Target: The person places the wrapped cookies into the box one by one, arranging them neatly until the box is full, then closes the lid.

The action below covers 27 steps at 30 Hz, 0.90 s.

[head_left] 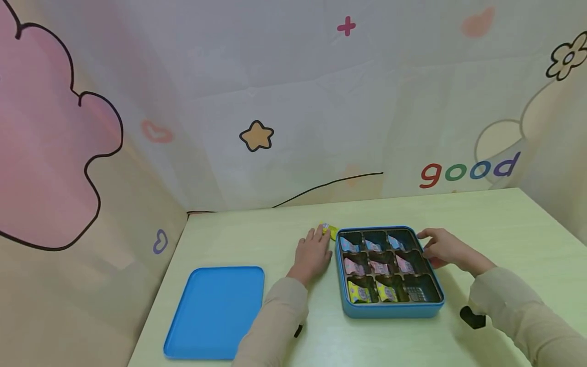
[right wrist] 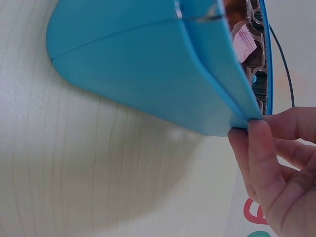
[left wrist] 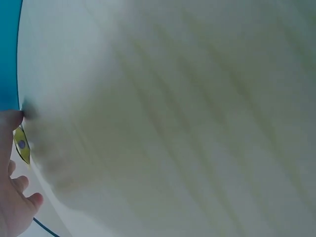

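Note:
A blue tin holds a dark divided tray of wrapped candies. Blue wrappers fill the far row, pink wrappers the middle row, and two yellow wrappers the near row; its right compartment shows a bare floor. Left of the tin, my left hand reaches over the table with fingers extended. Its fingertips are at a yellow wrapped candy behind the tin's far left corner. My right hand holds the tin's right side near the far corner, thumb and fingers at the rim.
A blue lid lies flat on the pale table, left of the left forearm. A printed cloth backdrop rises behind the table and along its sides.

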Tool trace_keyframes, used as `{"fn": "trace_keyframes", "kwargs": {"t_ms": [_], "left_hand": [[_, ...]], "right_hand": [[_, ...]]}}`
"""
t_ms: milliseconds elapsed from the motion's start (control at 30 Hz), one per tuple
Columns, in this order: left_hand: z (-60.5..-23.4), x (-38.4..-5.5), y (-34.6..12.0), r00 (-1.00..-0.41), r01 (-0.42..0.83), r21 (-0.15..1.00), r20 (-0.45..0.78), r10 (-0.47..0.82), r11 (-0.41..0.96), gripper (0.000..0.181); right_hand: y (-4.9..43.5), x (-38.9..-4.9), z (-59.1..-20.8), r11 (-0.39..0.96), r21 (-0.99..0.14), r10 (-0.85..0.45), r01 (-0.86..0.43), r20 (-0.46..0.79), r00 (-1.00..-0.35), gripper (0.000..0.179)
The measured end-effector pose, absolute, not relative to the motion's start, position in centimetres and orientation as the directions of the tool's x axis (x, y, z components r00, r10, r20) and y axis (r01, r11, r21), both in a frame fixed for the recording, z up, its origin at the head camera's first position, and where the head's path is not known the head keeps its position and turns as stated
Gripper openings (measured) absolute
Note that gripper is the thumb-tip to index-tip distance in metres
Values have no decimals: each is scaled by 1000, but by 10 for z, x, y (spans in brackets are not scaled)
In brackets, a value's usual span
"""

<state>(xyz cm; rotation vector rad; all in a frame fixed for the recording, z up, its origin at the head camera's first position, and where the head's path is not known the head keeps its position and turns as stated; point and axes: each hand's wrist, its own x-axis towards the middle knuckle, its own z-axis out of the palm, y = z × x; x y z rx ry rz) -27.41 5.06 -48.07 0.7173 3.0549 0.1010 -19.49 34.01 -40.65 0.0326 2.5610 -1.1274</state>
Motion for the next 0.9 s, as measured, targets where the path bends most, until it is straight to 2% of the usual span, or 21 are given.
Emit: {"fn": "trace_keyframes", "kwargs": {"t_ms": [400,900], "left_hand": [[-482,-278,54,-864,502,-51,17,504,863,45],[-481,-277,49,-842,512,-132,121,526,849,35]], "right_hand": [[340,-194,-406,687,-707,-108,167,-326,-939,51],[339,-194,-405,697,-698,-107,163,-327,-939,51]]}}
